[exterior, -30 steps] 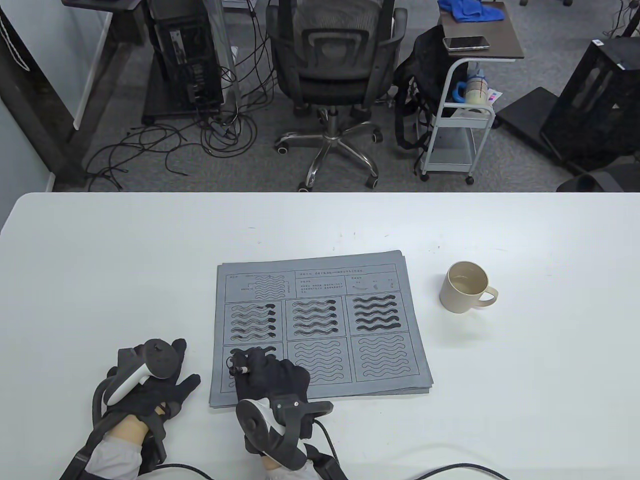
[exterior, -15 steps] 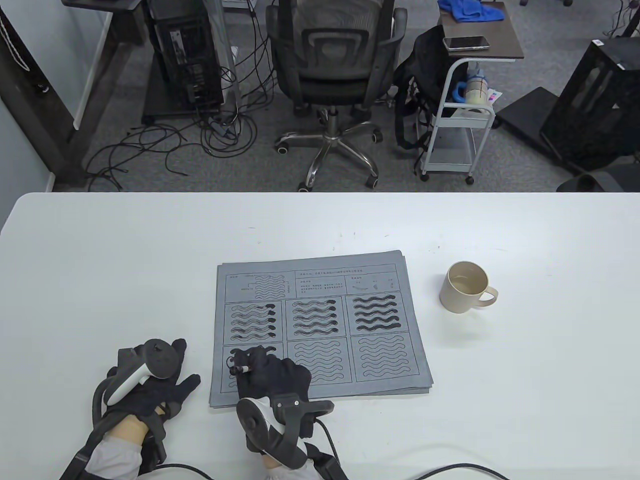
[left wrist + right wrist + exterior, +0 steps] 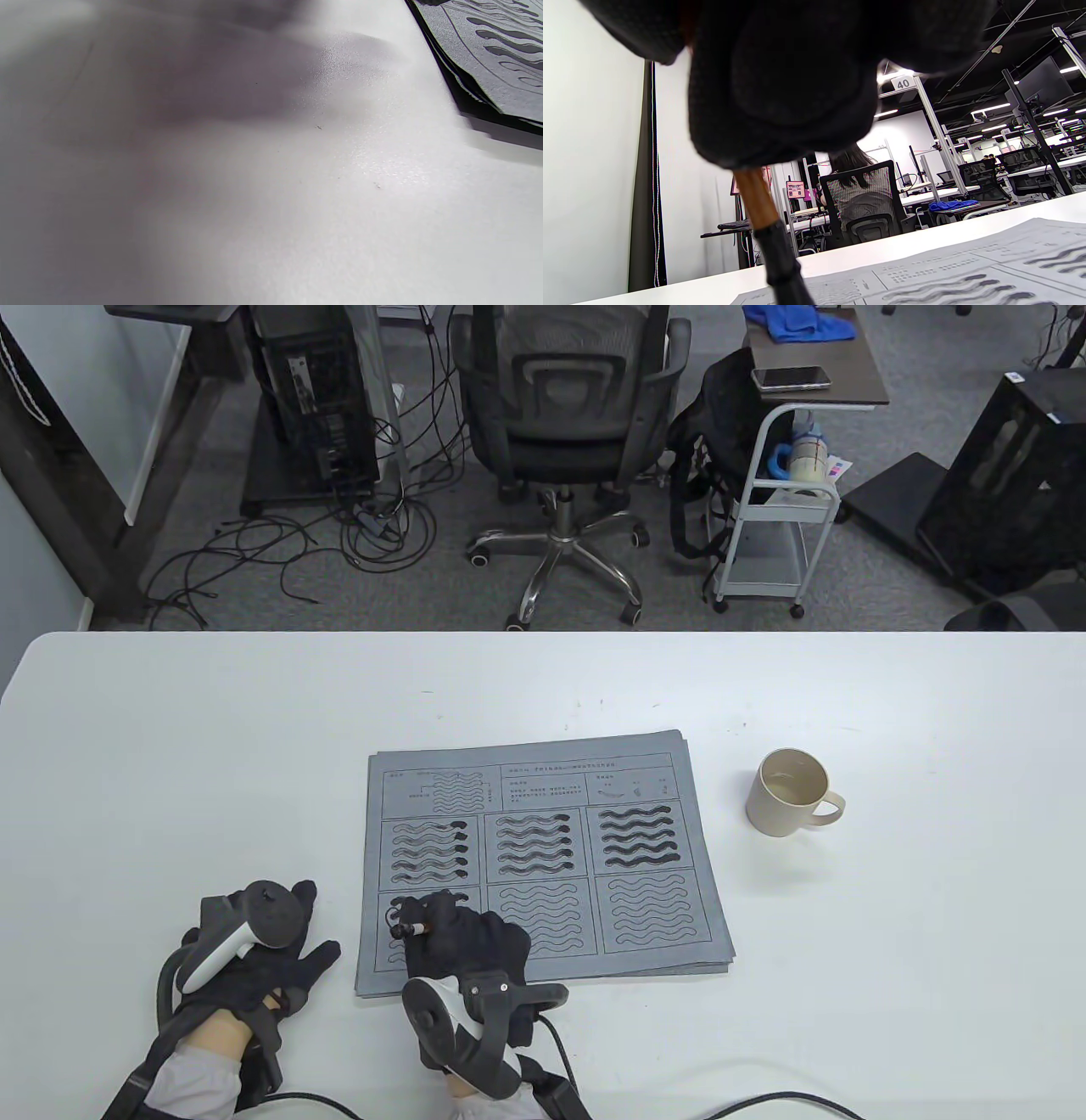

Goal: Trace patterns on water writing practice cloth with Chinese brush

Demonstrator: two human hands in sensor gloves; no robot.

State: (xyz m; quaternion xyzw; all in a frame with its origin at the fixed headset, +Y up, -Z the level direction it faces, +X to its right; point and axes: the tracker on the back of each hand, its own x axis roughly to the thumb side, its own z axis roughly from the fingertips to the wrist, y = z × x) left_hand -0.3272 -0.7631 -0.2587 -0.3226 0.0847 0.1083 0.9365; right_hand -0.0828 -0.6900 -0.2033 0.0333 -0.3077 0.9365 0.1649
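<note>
While the right hand [image 3: 462, 942] works the cloth's [image 3: 543, 865] near-left panel, its fingers grip the brush [image 3: 407, 931] for tracing. Cloth lies mid-surface; left hand [image 3: 254, 959] rests flat beside it, fingers spread, holding nothing.

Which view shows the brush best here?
The right wrist view: the brush hangs from the right hand, its brown handle and dark ferrule close up; its tip is out of frame. The table view shows only its top end poking from the right hand's grip over the cloth. The left wrist view shows no brush.
</note>
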